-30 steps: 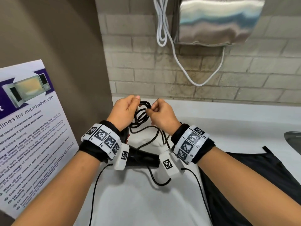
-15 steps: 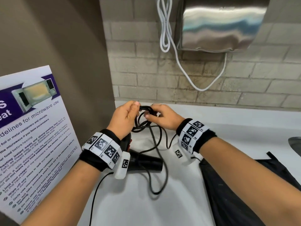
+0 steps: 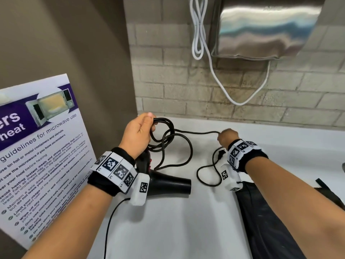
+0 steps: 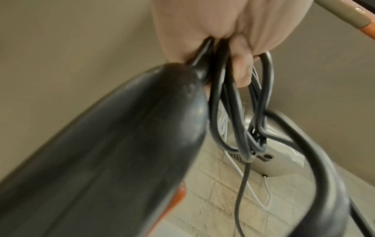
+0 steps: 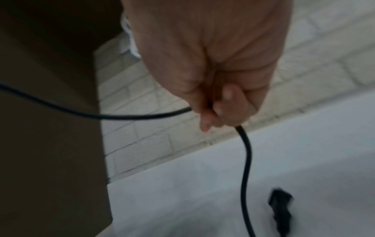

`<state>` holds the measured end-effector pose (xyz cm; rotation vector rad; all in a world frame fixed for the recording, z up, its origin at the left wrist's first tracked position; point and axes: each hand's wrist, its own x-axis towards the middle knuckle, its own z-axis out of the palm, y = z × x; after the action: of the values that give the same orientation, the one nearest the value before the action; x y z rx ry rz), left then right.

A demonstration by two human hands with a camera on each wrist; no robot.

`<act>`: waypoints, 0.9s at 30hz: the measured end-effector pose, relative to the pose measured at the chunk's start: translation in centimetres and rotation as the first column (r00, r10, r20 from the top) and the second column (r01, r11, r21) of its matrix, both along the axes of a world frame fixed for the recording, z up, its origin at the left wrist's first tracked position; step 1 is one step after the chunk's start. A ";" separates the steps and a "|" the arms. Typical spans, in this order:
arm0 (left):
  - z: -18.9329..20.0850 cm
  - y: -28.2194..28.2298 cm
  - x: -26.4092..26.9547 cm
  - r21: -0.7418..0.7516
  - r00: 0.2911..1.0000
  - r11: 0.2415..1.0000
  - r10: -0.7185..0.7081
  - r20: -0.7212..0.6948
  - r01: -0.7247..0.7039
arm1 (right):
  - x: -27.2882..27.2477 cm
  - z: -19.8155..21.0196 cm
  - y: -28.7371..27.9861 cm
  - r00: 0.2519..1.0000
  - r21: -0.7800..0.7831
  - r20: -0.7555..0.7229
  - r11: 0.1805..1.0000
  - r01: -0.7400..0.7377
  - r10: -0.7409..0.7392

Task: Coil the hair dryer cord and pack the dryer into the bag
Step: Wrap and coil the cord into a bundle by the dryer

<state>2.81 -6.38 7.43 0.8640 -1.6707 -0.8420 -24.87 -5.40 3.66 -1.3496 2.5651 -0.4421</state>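
Note:
A black hair dryer [image 3: 168, 183] hangs under my left hand [image 3: 139, 132], its barrel pointing right over the white counter [image 3: 177, 221]. That hand grips the dryer's handle together with several loops of the black cord [image 3: 168, 135]; the left wrist view shows the dryer [image 4: 101, 160] and the cord loops [image 4: 233, 120] held in its fingers. My right hand [image 3: 226, 136] pinches the cord further along, with a straight stretch between the hands. In the right wrist view the cord [image 5: 245, 152] drops from my right hand [image 5: 215, 102] toward the plug [image 5: 281, 208] on the counter. The black bag [image 3: 270, 221] lies flat at the right.
A steel hand dryer [image 3: 265, 28] with a white cable [image 3: 212, 62] hangs on the brick wall behind. A microwave guidelines poster [image 3: 37, 156] leans on the brown wall at the left. A sink edge [image 3: 343, 168] shows at the far right.
My right hand has slid right along the cord, away from the left hand, drawing a straight length out. The left hand keeps its loops and the dryer. The plug now lies in view.

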 end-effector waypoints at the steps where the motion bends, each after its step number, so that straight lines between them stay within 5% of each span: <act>1: -0.1 -0.1 0.1 -0.003 1.000 1.000 0.009 -0.012 -0.009 | 0.1 -0.3 0.3 1.000 0.067 -0.011 0.997 0.029 -0.028; 4: -0.3 -0.4 0.2 -0.019 0.999 0.999 0.036 -0.035 -0.037 | 0.4 -0.8 0.6 0.999 0.104 0.042 0.994 -0.029 0.025; 6: -0.3 -0.4 0.1 -0.019 0.998 0.999 0.045 -0.033 -0.046 | 1.5 -0.8 0.4 0.982 -0.120 0.134 0.986 -0.118 0.134; 9: -0.1 -0.3 -0.3 -0.015 0.999 0.999 0.034 -0.005 -0.034 | 4.6 0.4 0.5 0.915 -0.395 0.055 0.850 -0.348 0.400; 11: -0.1 -0.1 -0.6 -0.018 1.000 1.000 0.017 0.019 -0.016 | 7.1 1.6 1.0 0.787 -0.484 0.158 0.741 -0.465 0.597; 14: 0.1 -0.1 -0.9 -0.037 0.999 0.999 0.037 0.030 -0.036 | 9.3 2.9 1.9 0.429 -0.569 0.491 0.652 -0.502 0.758; 16: 0.2 -0.2 -0.9 -0.034 0.998 0.998 0.059 0.015 -0.058 | 9.4 3.3 1.8 0.358 -0.560 0.550 0.651 -0.512 0.755; 21: 0.5 -0.1 -0.9 -0.040 0.996 0.999 -0.005 0.093 0.009 | 8.5 3.5 0.6 0.492 -0.554 0.497 0.698 -0.454 0.714; 24: 0.8 0.3 -1.1 -0.031 0.993 0.997 -0.065 0.101 0.068 | 7.0 3.8 -0.7 0.735 -0.508 0.423 0.810 -0.292 0.530; 27: 0.9 0.8 -1.3 -0.022 0.993 0.995 -0.091 0.075 0.093 | 3.8 3.1 -1.7 0.959 -0.322 0.199 0.938 -0.132 0.203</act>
<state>1.55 -5.60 8.33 0.8147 -1.7931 -0.8585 -21.04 -7.06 6.71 -1.5004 2.2360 -0.9362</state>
